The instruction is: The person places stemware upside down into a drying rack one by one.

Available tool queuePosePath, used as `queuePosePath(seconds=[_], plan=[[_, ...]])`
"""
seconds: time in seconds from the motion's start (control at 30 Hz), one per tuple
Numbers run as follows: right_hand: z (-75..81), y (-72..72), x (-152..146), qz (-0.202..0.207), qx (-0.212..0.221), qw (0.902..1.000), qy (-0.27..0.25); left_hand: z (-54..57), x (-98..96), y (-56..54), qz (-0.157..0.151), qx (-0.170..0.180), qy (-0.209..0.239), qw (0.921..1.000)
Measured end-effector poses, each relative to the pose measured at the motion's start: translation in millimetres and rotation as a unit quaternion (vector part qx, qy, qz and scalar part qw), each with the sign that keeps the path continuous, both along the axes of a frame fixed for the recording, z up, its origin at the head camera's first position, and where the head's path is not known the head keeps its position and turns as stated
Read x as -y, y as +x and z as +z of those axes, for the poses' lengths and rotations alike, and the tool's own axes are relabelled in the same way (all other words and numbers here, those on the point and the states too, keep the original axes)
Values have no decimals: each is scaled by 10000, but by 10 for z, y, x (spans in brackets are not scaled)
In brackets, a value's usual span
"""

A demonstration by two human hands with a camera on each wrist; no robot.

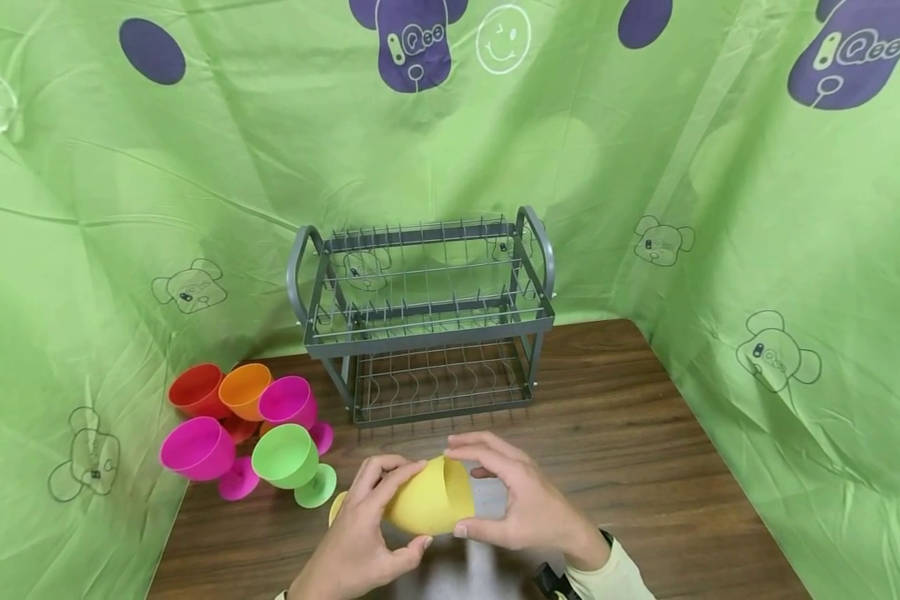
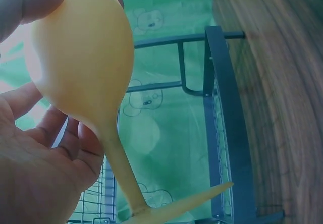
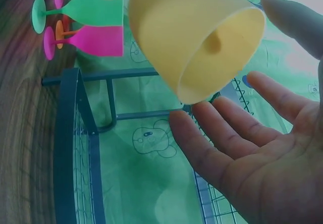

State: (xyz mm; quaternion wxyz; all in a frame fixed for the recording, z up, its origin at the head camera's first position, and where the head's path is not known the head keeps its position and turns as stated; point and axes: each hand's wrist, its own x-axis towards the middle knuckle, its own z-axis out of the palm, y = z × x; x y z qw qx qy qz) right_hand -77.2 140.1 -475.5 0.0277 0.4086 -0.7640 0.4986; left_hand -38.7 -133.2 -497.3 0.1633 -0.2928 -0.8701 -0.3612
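Observation:
A yellow plastic goblet is tilted on its side above the table, its mouth toward the right. My left hand grips its bowl, thumb on one side and fingers on the other. In the left wrist view the goblet's stem and foot extend past the fingers. My right hand is at the mouth, its fingers spread and fairly straight. In the right wrist view, the right fingertips are right at the rim, and the thumb is near the opposite side.
A grey two-tier dish rack stands at the back of the wooden table. Several colored goblets stand together at the left, among them a green goblet, a pink goblet and a red goblet. A green printed curtain surrounds the table.

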Motion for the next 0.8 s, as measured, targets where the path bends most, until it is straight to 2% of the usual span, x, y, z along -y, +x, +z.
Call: queuePosePath(seconds=[0.1,0.27,0.5,0.8], plan=[[-3,23,16,-34,140,9999,71,-1,-8,-8,-65,29,32,10000],[-23,43,31,-75,131,9998,158,-7,-11,2,-56,155,72,9998],[-58,54,54,-21,184,9998,35,-22,3,4,-121,345,191,9992],[-55,65,72,-236,344,9991,26,5,7,-16,-183,258,218,9993]])
